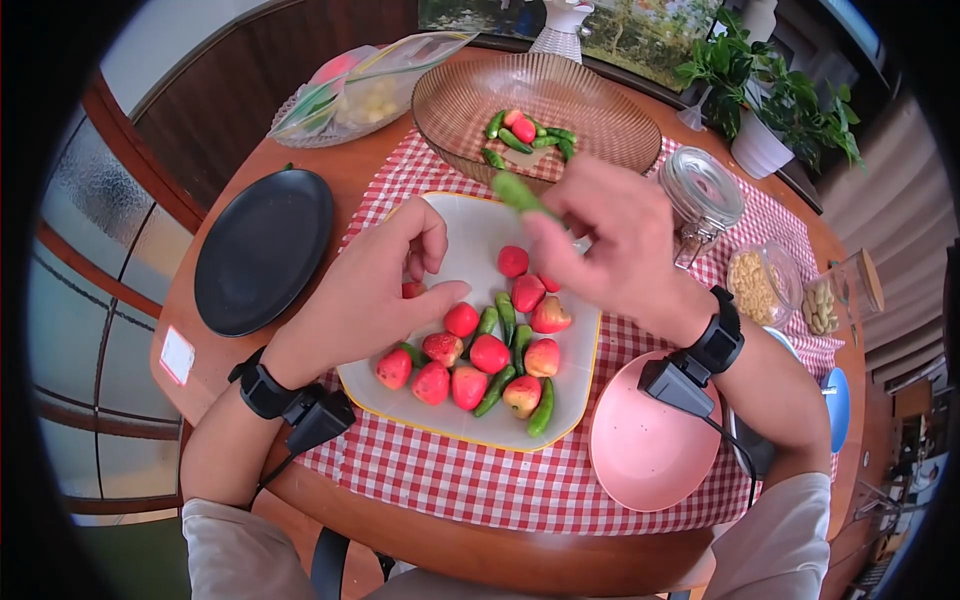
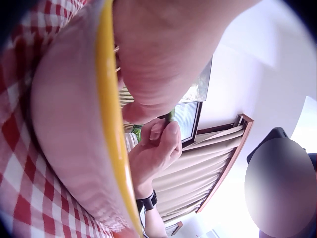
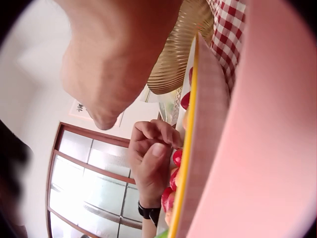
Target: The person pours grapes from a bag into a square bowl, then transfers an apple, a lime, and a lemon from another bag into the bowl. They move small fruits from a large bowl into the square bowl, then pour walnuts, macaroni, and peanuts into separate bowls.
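Observation:
In the head view my right hand (image 1: 610,235) pinches a green chili pepper (image 1: 518,193) between thumb and fingers, above the far part of a white, yellow-rimmed tray (image 1: 465,205). My left hand (image 1: 375,280) hovers over the tray's left side with loosely bent fingers and nothing gripped. One small red fruit (image 1: 412,289) shows just under those fingers. Several red and yellowish apple-like fruits (image 1: 489,353) and green chili peppers (image 1: 494,390) lie together in the tray's near half. From the right wrist view, the left hand (image 3: 153,158) appears close over the fruits.
Behind the tray, a ribbed amber bowl (image 1: 445,110) holds more peppers and red fruits. A black plate (image 1: 264,250) is at left, a pink bowl (image 1: 655,450) at near right. Glass jars (image 1: 703,190) stand at right; a bagged dish (image 1: 365,100) sits at back left.

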The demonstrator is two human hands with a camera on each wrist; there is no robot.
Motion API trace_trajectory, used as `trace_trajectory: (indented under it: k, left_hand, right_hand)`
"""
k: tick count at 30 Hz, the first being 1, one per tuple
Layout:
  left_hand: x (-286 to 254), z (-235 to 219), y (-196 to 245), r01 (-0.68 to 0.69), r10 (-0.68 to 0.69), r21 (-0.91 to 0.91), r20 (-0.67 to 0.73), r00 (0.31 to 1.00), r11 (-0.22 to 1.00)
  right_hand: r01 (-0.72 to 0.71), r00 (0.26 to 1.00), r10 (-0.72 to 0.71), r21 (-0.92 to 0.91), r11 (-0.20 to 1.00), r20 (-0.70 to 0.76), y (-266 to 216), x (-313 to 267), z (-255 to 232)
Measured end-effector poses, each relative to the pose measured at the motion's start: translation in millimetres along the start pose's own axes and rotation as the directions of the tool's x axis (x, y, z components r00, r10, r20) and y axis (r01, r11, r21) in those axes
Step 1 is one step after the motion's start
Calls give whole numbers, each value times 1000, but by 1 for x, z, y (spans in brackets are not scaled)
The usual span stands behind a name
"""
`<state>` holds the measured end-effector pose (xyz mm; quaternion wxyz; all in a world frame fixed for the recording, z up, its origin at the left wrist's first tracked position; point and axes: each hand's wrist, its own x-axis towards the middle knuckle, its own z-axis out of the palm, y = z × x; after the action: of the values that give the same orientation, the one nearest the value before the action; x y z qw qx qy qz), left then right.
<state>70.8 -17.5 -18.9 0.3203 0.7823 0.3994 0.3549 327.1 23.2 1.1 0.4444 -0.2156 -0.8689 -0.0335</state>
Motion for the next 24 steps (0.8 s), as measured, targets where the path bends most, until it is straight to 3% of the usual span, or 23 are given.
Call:
trace_trajectory:
  k: [2, 3, 5, 6, 8, 16, 19, 22, 23, 24]
  left_hand:
    - [0, -2, -2, 32, -36, 47, 73, 997, 998]
    - [0, -3, 2, 33, -36, 47, 73, 997, 998]
    - [0, -5, 12, 167, -165, 0, 131, 978, 986]
    - [0, -4, 10, 168, -166, -1, 130, 977, 986]
    - [0, -3, 5, 45, -50, 43, 112, 992, 998]
    - [-1, -5, 3, 79, -90, 76, 148, 985, 994]
    - [0, -6, 3, 67, -80, 87, 156, 985, 994]
    - [0, -6, 2, 58, -69, 78, 152, 986, 995]
    - [0, -6, 2, 58, -67, 67, 149, 987, 996]
    - [0, -7, 2, 58, -68, 66, 149, 987, 996]
  right_hand:
    - [-120, 983, 109, -69, 990, -150, 1, 3, 0]
    - [-120, 983, 109, -68, 990, -149, 4, 3, 0]
    - [-231, 966, 216, -106, 967, -139, 10, 1, 1]
    - [-247, 962, 231, -114, 962, -144, 11, 2, 1]
    - [-258, 960, 241, -121, 959, -141, 11, 2, 1]
    - [-447, 894, 435, -146, 882, -106, 12, 4, -4]
    - [-427, 903, 420, -76, 901, -92, 13, 2, -5]
    - [-61, 983, 38, 123, 990, 181, 10, -2, -7]
    - [-60, 983, 37, 124, 990, 181, 6, -3, -4]
    - [-37, 948, -21, 175, 984, 317, 2, -3, 3]
